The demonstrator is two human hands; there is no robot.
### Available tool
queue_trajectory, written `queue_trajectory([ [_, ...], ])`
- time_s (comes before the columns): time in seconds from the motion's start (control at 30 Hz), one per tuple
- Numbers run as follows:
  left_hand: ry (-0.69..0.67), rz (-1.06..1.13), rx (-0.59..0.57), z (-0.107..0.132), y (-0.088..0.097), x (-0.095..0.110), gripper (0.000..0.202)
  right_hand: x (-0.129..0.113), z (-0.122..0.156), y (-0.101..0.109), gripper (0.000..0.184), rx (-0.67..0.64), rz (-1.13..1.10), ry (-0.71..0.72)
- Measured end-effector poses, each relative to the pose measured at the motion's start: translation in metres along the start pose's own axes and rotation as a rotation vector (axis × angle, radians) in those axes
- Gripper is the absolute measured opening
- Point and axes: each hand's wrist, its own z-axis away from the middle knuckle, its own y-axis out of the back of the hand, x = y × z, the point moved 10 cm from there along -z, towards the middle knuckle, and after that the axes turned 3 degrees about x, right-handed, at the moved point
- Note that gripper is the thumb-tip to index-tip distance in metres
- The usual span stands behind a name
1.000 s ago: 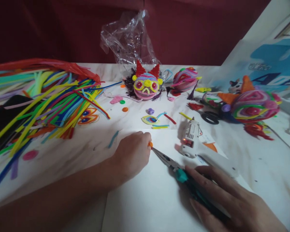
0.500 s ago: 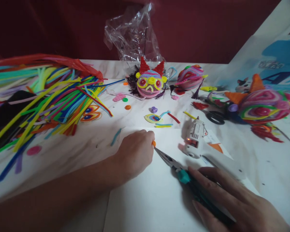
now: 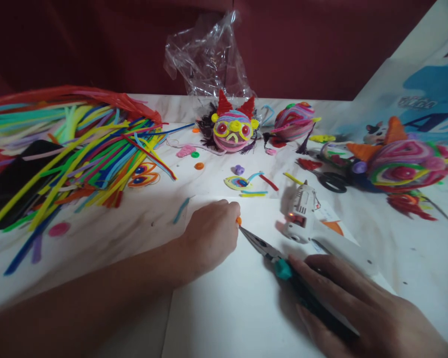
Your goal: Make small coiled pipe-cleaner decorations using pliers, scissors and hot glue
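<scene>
Since the earlier frames almost nothing has moved: the left hand (image 3: 212, 233) and the right hand (image 3: 362, 311) hold the same pose, and only the view shifts slightly, so the grip on the work in hand reads as steady rather than adjusting. The left fingers (image 3: 229, 219) are closed narrow in a pinch on a small orange piece (image 3: 238, 220), which sits at their tips and just above the white sheet (image 3: 239, 308). The right fingers (image 3: 321, 271) are wrapped around the teal-and-black handles of the needle-nose pliers (image 3: 263, 246), whose slim grey metal nose runs up to touch the orange piece; whether the nose is clamped on it cannot be told. Just beyond the right fingers lies a white plastic glue gun (image 3: 300, 214) with a red light showing. Well to the far side of the left fingers spreads a loose heap of fuzzy pipe cleaners (image 3: 89, 149) in many colours. Farther off on the pale, marbled worktop (image 3: 115, 233) stand a round wound figure (image 3: 233, 130) with red ears, black-handled scissors (image 3: 330, 181) and a crumpled clear plastic bag (image 3: 209, 59).
</scene>
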Motion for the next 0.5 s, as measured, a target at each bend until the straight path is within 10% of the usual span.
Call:
queue_trajectory([
  [0.5,-0.171,-0.016,-0.047,0.002,0.004,0.007,0.02,-0.007,-0.03,0.022,0.038,-0.006,0.065,0.077],
])
